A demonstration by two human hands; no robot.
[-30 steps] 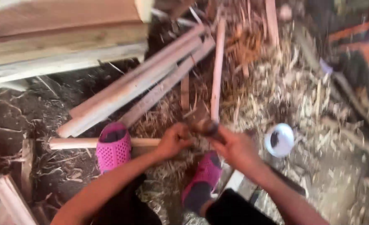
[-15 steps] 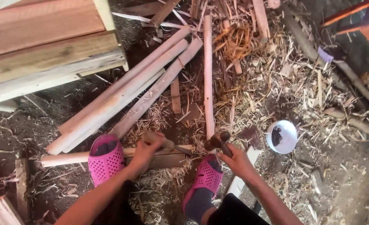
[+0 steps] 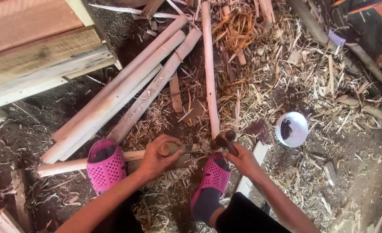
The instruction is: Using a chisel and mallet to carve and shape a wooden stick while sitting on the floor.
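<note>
We see our left hand closed around the handle of a short bladed tool, its grip wrapped fully over the wooden end while the flat metal part points to the right across a pale wooden pole that lies on the ground under our feet. Our right hand is clenched on the shaft of a small hammer, whose dark head sits just beside the tip of the bladed tool; whether the two touch we cannot tell. The pole runs left to right, passing beneath the pink perforated clog on our left foot and reaching towards the second pink clog on our right foot, which stands close under the hammer.

Above the hands, several peeled round poles lie side by side on a slant, and one thinner straight stick runs almost upright in the view, ending near the hammer. To the right a white bowl with something dark inside rests on the dirt floor, well apart from both hands. Pale shavings cover much of the ground on the right, and stacked planks fill the upper left corner
</note>
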